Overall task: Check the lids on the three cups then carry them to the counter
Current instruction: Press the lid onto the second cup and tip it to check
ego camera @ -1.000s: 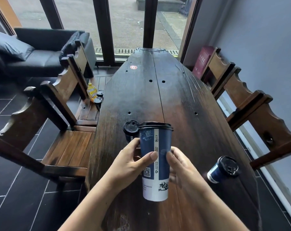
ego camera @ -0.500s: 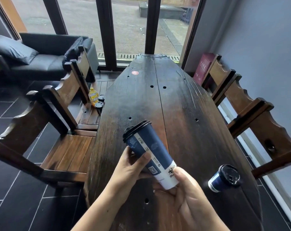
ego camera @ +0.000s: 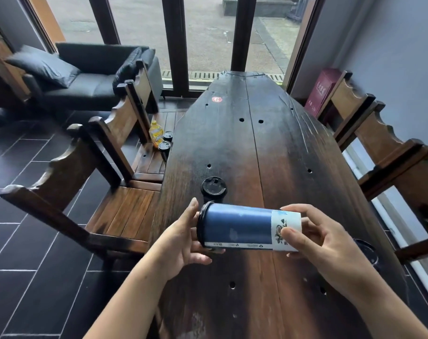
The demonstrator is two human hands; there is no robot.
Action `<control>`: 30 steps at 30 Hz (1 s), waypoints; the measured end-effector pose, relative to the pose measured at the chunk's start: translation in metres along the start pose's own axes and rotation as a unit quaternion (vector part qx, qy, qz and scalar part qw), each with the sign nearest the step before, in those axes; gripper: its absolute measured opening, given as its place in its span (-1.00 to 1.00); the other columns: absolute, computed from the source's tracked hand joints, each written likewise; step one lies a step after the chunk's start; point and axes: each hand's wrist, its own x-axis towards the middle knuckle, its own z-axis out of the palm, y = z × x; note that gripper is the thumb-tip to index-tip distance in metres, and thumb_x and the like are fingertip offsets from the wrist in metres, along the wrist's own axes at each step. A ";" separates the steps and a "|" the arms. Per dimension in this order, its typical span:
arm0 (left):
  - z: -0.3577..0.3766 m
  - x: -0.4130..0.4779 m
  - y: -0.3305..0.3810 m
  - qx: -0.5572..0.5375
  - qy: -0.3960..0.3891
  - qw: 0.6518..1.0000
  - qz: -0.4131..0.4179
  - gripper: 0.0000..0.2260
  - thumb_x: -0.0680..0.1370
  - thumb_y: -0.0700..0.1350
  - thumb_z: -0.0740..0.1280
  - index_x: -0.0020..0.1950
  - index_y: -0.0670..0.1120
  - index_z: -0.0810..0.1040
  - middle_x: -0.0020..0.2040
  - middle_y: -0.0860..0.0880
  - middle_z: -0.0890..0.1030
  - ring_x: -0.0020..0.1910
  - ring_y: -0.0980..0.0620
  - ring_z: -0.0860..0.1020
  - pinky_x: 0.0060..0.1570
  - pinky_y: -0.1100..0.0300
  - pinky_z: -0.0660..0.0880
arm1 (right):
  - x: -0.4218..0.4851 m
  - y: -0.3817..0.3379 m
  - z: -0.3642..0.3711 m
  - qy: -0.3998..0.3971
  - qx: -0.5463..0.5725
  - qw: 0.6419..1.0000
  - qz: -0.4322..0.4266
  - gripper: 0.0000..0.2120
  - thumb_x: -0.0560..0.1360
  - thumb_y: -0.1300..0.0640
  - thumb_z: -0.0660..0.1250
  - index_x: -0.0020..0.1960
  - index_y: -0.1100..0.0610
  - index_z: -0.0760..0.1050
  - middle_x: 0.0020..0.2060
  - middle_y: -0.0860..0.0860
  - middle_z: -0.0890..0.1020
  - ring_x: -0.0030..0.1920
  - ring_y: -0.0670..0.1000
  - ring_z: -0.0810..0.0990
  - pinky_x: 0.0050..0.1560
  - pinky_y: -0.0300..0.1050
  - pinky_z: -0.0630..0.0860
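One blue cup (ego camera: 242, 227) now lies sideways over the table (ego camera: 293, 152), upright a second ago | left hand (ego camera: 183, 238) grips its lid end, right hand (ego camera: 325, 243) its bottom | no spill seen, so this lid looks tight | second cup (ego camera: 213, 188) waits behind

Dark wood table (ego camera: 269, 148) w/ lidded cup (ego camera: 213, 189) upright (another cup (ego camera: 366, 250) right, mostly hidden).

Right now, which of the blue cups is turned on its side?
The blue cup held in both hands, left hand at its lid, right hand at its base. The cup behind it stands upright on the table.
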 end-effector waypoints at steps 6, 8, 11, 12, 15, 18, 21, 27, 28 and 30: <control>-0.003 -0.003 0.000 -0.010 -0.050 0.999 0.006 -0.44 0.40 0.35 0.30 0.21 0.01 0.64 -0.07 -0.15 0.73 -0.28 -0.14 0.72 -0.48 0.16 0.57 | -0.002 -0.007 0.001 -0.006 -0.078 0.997 -0.024 -0.60 0.45 -0.35 0.42 0.24 -0.29 0.54 -0.07 -0.12 0.75 -0.08 -0.04 0.76 -0.04 0.13 0.71; -0.005 -0.002 -0.006 -0.023 -0.050 0.998 0.016 -0.47 0.40 0.33 0.31 0.19 0.01 0.65 -0.06 -0.13 0.72 -0.25 -0.13 0.71 -0.44 0.12 0.60 | -0.003 -0.007 0.001 -0.007 -0.082 0.996 -0.021 -0.63 0.47 -0.32 0.42 0.24 -0.30 0.53 -0.06 -0.14 0.74 -0.08 -0.04 0.75 -0.04 0.13 0.71; -0.006 -0.001 -0.014 -0.058 -0.048 0.997 0.029 -0.49 0.45 0.31 0.36 0.24 0.00 0.64 0.04 -0.13 0.70 -0.13 -0.12 0.69 -0.36 0.06 0.64 | -0.002 -0.006 0.001 -0.017 -0.084 0.996 -0.010 -0.47 0.37 -0.41 0.38 0.29 -0.28 0.50 -0.02 -0.14 0.72 -0.04 0.00 0.75 -0.02 0.15 0.70; -0.007 0.000 -0.015 -0.071 -0.050 0.996 0.034 -0.50 0.49 0.30 0.40 0.27 -0.01 0.63 0.08 -0.14 0.69 -0.09 -0.12 0.69 -0.33 0.04 0.66 | -0.002 -0.006 0.001 -0.018 -0.078 0.997 -0.006 -0.44 0.35 -0.43 0.36 0.30 -0.29 0.50 -0.01 -0.14 0.72 -0.03 0.01 0.75 -0.02 0.16 0.70; -0.011 -0.001 -0.019 -0.095 -0.071 0.992 0.049 -0.49 0.47 0.24 0.40 0.29 -0.05 0.65 0.20 -0.18 0.68 0.03 -0.16 0.70 -0.18 -0.04 0.69 | -0.001 -0.007 0.002 -0.013 -0.041 0.999 0.003 -0.48 0.32 -0.42 0.35 0.24 -0.31 0.52 -0.02 -0.13 0.72 -0.09 0.02 0.76 -0.14 0.09 0.73; -0.013 -0.002 -0.023 -0.102 -0.107 0.986 0.074 -0.47 0.41 0.20 0.48 0.29 -0.04 0.64 0.30 -0.19 0.65 0.15 -0.16 0.65 0.00 -0.12 0.64 | 0.001 -0.008 0.003 -0.004 -0.019 1.000 0.021 -0.49 0.31 -0.46 0.33 0.20 -0.31 0.54 -0.04 -0.09 0.72 -0.08 0.00 0.75 -0.15 0.09 0.72; -0.016 -0.003 -0.027 -0.107 -0.128 0.982 0.092 -0.29 0.35 0.18 0.60 0.41 -0.09 0.54 0.43 -0.23 0.55 0.26 -0.19 0.57 0.17 -0.15 0.55 | 0.002 -0.010 0.003 0.003 -0.016 0.999 0.039 -0.43 0.30 -0.53 0.31 0.20 -0.28 0.55 -0.08 -0.06 0.72 -0.06 -0.01 0.74 -0.09 0.18 0.72; -0.017 -0.004 -0.030 -0.145 -0.162 0.969 0.114 -0.15 0.32 0.03 0.67 0.52 -0.13 0.40 0.53 -0.24 0.43 0.31 -0.16 0.55 0.12 -0.13 0.58 | 0.002 -0.012 0.001 0.009 -0.041 0.998 0.046 -0.30 0.22 -0.64 0.29 0.14 -0.21 0.61 -0.10 -0.04 0.74 -0.07 0.02 0.73 -0.10 0.19 0.72; -0.018 -0.003 -0.031 -0.147 -0.166 0.968 0.114 -0.16 0.33 0.02 0.67 0.52 -0.12 0.40 0.53 -0.24 0.43 0.32 -0.17 0.55 0.13 -0.17 0.59 | 0.002 -0.013 0.001 0.007 -0.044 0.998 0.041 -0.31 0.23 -0.63 0.29 0.14 -0.19 0.61 -0.10 -0.06 0.74 -0.07 0.00 0.73 -0.10 0.15 0.73; -0.020 -0.003 -0.031 -0.140 -0.169 0.969 0.112 -0.21 0.36 0.06 0.64 0.51 -0.09 0.42 0.52 -0.23 0.45 0.38 -0.26 0.52 0.23 -0.35 0.50 | 0.001 -0.016 0.001 0.002 -0.053 0.998 0.022 -0.41 0.29 -0.55 0.31 0.13 -0.20 0.60 -0.07 -0.10 0.75 -0.05 -0.05 0.73 -0.07 0.06 0.72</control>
